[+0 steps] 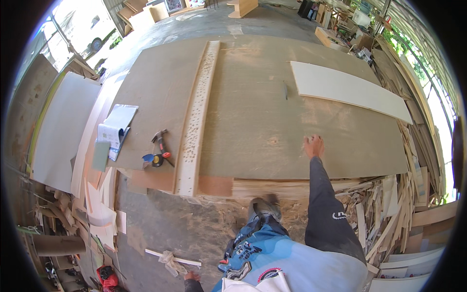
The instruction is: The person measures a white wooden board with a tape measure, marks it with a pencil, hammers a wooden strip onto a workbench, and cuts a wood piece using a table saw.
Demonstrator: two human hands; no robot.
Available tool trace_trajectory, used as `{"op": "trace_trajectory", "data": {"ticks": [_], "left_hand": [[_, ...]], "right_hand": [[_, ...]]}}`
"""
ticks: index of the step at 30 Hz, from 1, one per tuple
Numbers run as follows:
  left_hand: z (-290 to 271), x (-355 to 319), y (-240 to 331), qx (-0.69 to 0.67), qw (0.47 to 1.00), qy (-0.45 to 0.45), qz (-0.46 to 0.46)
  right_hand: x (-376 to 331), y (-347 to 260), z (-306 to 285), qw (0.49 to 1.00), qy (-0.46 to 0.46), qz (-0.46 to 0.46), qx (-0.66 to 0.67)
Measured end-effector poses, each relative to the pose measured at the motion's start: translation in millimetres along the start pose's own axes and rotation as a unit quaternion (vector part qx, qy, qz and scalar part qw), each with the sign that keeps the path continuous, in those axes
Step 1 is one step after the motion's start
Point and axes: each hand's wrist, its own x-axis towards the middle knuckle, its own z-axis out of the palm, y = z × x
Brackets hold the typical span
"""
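Note:
My right hand point(314, 146) is over the near right part of a large brown board table point(253, 112), its fingers curled in. Anything inside those fingers is too small or hidden to make out. Farther away lie a thin grey pointed tool point(285, 90) and a long white panel point(348, 90). My left hand point(191, 276) hangs low at the bottom edge, largely cut off by my sleeve, so its fingers do not show clearly. Just above it in the picture, a white strip point(172, 257) with crumpled clear plastic point(170, 263) lies on the floor.
A long narrow board with many holes point(197, 117) crosses the table, overhanging its near edge. Left of it are a hammer point(162, 144), a tape measure point(157, 159) and papers point(116, 127). Wood offcuts point(384, 219) crowd the right side; sheets point(63, 131) stand at left.

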Motion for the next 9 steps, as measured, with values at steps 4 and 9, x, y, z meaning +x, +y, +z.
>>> {"op": "trace_trajectory", "data": {"ticks": [4,9], "left_hand": [[78,-23,2,0.003,1.000,-0.002,0.022],[181,-31,29,0.007,0.977,-0.024,0.212]], "right_hand": [[99,6,17,0.996,0.005,-0.068,-0.066],[187,-36,49,0.990,-0.050,-0.125,-0.031]]}}
